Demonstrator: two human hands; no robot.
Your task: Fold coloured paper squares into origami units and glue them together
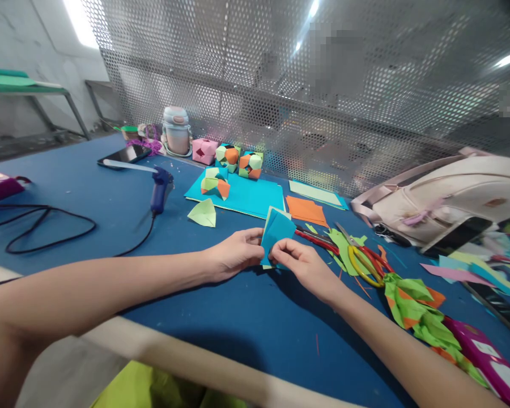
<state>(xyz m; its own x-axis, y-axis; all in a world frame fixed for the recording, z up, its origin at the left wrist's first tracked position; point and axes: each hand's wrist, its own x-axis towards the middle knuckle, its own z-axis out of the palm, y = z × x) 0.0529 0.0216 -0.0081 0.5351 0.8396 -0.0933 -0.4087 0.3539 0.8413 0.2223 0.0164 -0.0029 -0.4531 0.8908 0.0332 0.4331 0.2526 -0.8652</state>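
Observation:
Between my two hands stands a folded blue paper (277, 229) with a pale green layer showing along its left and top edges. My left hand (238, 252) grips its left side, fingers curled behind the sheet. At the lower right, my right hand (300, 260) pinches the paper between thumb and fingers. Just beyond lie a stack of blue sheets (250, 192) and a folded light green piece (203, 213). A curved paper piece in green and orange (215, 187) rests on the blue stack. Orange paper squares (306, 211) are to the right of the held paper.
Yellow-handled scissors (363, 263) and green scraps lie right of my hands. A blue glue gun (159, 190) with its cord is at left. Finished paper cubes (250, 164), a bottle (177, 131) and a perforated metal screen (238, 68) line the back. A pale bag (446, 192) stands right.

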